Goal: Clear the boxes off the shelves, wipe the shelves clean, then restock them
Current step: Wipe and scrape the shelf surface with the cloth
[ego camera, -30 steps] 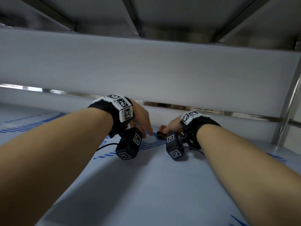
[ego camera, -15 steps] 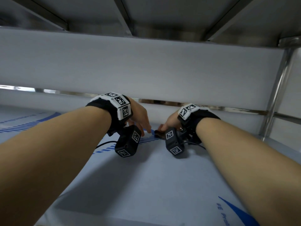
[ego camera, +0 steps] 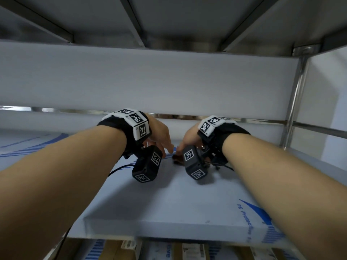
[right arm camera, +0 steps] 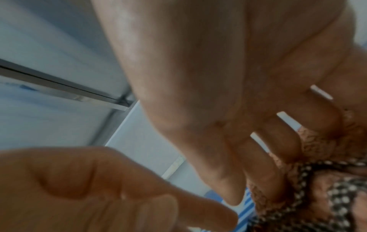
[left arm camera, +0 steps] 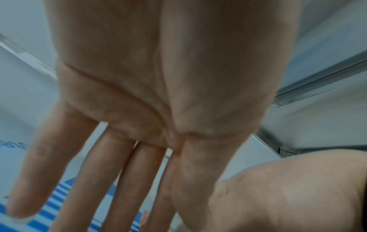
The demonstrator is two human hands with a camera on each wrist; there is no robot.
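As before, right hand point(ego camera: 189, 136) on cloth point(right arm camera: 327, 185).

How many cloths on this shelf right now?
1. A brown cloth, bunched in the right hand at the back of the shelf. The left hand holds none; another might hide behind the hands.

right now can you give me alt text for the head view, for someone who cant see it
Two bare forearms reach onto a shelf covered in blue-printed protective film, the right hand on a brown patterned cloth and the left hand open beside it. Both wrists wear black camera units with square markers, and cardboard boxes show on the level below.
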